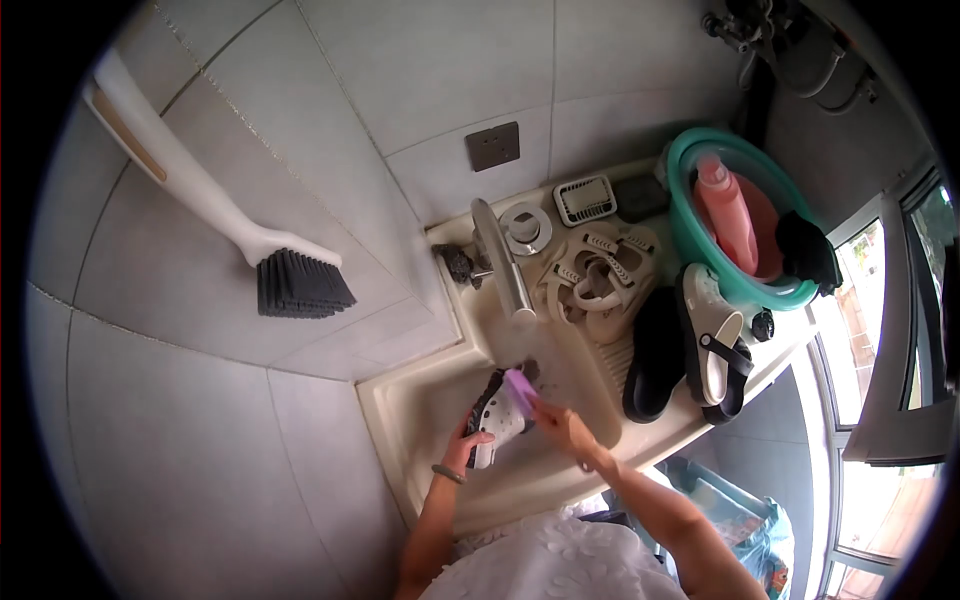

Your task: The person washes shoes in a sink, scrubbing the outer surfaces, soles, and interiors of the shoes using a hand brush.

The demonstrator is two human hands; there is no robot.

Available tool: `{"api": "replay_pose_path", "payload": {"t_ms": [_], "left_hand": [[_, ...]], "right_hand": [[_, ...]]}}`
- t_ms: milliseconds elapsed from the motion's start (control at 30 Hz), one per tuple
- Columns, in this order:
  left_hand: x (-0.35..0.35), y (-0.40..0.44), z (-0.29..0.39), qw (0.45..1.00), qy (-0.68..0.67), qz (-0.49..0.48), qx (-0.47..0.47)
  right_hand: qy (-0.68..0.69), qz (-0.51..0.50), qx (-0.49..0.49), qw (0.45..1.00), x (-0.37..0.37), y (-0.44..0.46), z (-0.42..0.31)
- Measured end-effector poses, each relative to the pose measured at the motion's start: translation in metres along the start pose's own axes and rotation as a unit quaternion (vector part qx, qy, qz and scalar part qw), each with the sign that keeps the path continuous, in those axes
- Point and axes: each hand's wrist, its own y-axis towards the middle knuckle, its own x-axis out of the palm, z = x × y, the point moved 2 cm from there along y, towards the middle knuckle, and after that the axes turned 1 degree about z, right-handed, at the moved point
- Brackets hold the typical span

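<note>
Inside the cream sink [385,430], my left hand [462,445] grips a white clog with dark holes [502,420], its fingers round the clog's lower left side. My right hand [562,428] is closed on a purple brush [520,392], which lies against the clog's upper part. Above them the metal faucet [503,265] reaches over the basin. A bracelet is on my left wrist. The brush's bristles are hidden from view.
Right of the basin stand beige sandals [600,280], a black shoe [655,355], a white clog with a black strap [710,335] and a green basin [690,240] holding a pink bottle [730,215]. A soap dish [585,200] sits behind. A large brush [215,195] hangs at left.
</note>
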Motion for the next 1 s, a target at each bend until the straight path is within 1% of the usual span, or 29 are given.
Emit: {"api": "replay_pose_path", "payload": {"t_ms": [33,67,167,200,233,267,300,333,367,433,500,533,600,667,700,767,833,867,900,933,967,1000], "left_hand": [[0.004,-0.002,0.0,0.999,0.006,0.019,0.041],[0.008,-0.001,0.001,0.998,0.019,0.031,0.05],[0.016,-0.001,-0.014,0.99,0.047,0.0,0.131],[0.031,-0.013,0.001,0.975,0.116,-0.044,0.187],[0.044,-0.027,0.018,0.949,0.184,-0.086,0.24],[0.044,-0.026,0.022,0.932,0.181,-0.146,0.28],[0.048,-0.023,0.035,0.929,0.184,-0.15,0.283],[0.056,-0.024,0.056,0.935,0.141,-0.116,0.303],[0.059,-0.022,0.061,0.942,0.125,-0.103,0.293],[0.063,-0.019,0.07,0.955,0.09,-0.075,0.273],[0.032,0.011,0.032,0.946,0.177,-0.034,0.271],[0.024,0.013,0.025,0.938,0.226,-0.005,0.264],[0.01,0.03,0.008,0.905,0.303,0.02,0.299],[0.004,0.034,-0.007,0.911,0.3,0.029,0.281],[-0.001,0.035,-0.007,0.887,0.351,0.071,0.292],[-0.01,0.034,-0.008,0.858,0.402,0.114,0.3],[-0.02,0.029,-0.015,0.842,0.406,0.204,0.29],[-0.027,0.028,-0.019,0.851,0.382,0.246,0.264],[-0.03,0.025,-0.016,0.852,0.382,0.246,0.262],[-0.036,0.025,-0.019,0.881,0.404,0.214,0.118],[-0.037,0.027,-0.024,0.893,0.409,0.184,0.041],[-0.038,0.028,-0.031,0.895,0.418,0.149,-0.04]], "right_hand": [[-0.001,0.0,0.001,1.0,0.004,-0.013,-0.002],[0.002,0.002,-0.056,0.998,0.016,-0.028,-0.004],[-0.079,0.031,-0.099,0.991,0.021,-0.021,-0.002],[-0.117,0.086,-0.063,0.987,0.02,0.0,0.021],[-0.123,0.109,-0.038,0.986,0.015,0.014,0.036],[-0.116,0.12,-0.021,0.986,0.012,0.016,0.041],[-0.109,0.127,-0.013,0.986,0.011,0.013,0.042],[-0.096,0.129,-0.008,0.987,0.015,0.004,0.04],[-0.069,0.107,-0.005,0.992,0.022,-0.014,0.04],[-0.081,0.128,0.004,0.988,0.022,-0.007,0.052],[-0.087,0.135,0.02,0.987,0.018,0.004,0.061],[-0.073,0.136,0.028,0.988,0.013,0.01,0.058],[-0.045,0.139,0.043,0.988,0.002,0.022,0.053],[-0.047,0.109,0.054,0.991,0.003,0.03,0.065],[-0.067,0.107,0.008,0.992,0.003,0.035,0.066],[-0.042,0.104,0.041,0.993,0.007,0.033,0.074],[-0.037,0.108,0.037,0.993,0.007,0.032,0.081],[-0.033,0.113,0.031,0.993,0.008,0.031,0.084],[-0.034,0.111,0.033,0.993,0.005,0.028,0.079],[-0.027,0.096,0.061,0.993,-0.001,0.024,0.07],[-0.021,0.079,0.088,0.993,-0.002,0.02,0.065],[-0.023,0.075,0.089,0.993,-0.001,0.02,0.066]]}}
